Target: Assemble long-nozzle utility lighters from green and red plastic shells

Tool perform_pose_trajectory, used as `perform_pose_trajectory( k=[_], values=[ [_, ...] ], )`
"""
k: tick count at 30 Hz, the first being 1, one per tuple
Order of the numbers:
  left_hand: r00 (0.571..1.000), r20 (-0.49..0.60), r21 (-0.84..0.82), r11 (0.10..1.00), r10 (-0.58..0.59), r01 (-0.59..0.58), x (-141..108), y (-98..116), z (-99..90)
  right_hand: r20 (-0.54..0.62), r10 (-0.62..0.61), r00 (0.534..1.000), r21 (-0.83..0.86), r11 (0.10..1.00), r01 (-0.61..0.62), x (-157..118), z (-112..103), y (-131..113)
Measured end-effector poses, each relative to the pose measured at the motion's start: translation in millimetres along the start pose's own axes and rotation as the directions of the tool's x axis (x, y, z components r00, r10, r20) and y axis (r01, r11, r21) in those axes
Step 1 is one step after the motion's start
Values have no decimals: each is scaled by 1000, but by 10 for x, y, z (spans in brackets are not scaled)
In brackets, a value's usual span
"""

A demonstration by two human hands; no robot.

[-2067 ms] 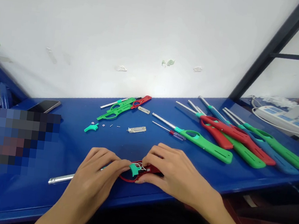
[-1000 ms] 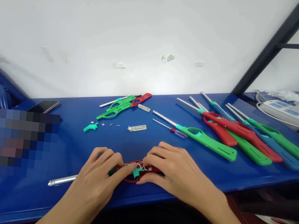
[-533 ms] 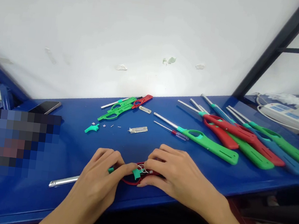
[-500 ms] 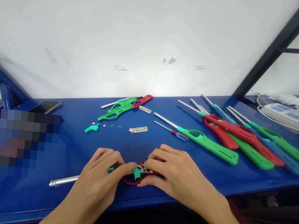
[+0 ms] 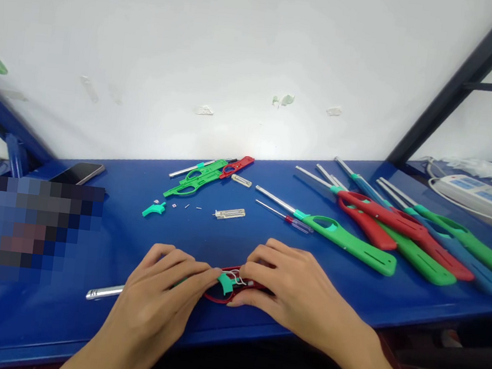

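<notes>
Both hands hold an opened red lighter shell (image 5: 214, 298) low over the front of the blue table. My left hand (image 5: 161, 293) is closed round its front part, and a silver tube (image 5: 104, 292) sticks out to the left beyond it. My right hand (image 5: 292, 284) grips the handle end between thumb and fingers. Between the hands, a teal trigger (image 5: 226, 284) and thin white wires (image 5: 238, 276) show inside the shell. What lies under the fingers is hidden.
Behind the hands lie green shell halves (image 5: 197, 183), a loose teal trigger (image 5: 154, 209), a clear fuel tank (image 5: 230, 213) and a screwdriver (image 5: 284, 217). Several long lighters, including a green one (image 5: 350, 244), lie to the right. A phone (image 5: 79, 174) is at left, a power strip (image 5: 480, 193) at far right.
My left fingers have straightened and flattened slightly over the front of the red shell. The silver tube's tip has tilted up a little. My right hand keeps its grip.
</notes>
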State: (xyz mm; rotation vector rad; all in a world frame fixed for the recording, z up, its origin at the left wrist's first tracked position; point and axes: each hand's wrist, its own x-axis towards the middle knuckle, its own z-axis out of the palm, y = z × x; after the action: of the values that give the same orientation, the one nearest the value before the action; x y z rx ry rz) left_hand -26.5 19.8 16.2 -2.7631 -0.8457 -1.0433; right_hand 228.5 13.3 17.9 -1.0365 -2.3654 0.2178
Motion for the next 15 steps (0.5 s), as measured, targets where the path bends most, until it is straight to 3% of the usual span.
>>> perform_pose_trajectory(
  k=[15],
  values=[
    [999, -46, -38, 999, -20, 18, -10, -14, -20, -15, -8, 1000, -12, 1000, 8, -6, 13, 8]
  ],
)
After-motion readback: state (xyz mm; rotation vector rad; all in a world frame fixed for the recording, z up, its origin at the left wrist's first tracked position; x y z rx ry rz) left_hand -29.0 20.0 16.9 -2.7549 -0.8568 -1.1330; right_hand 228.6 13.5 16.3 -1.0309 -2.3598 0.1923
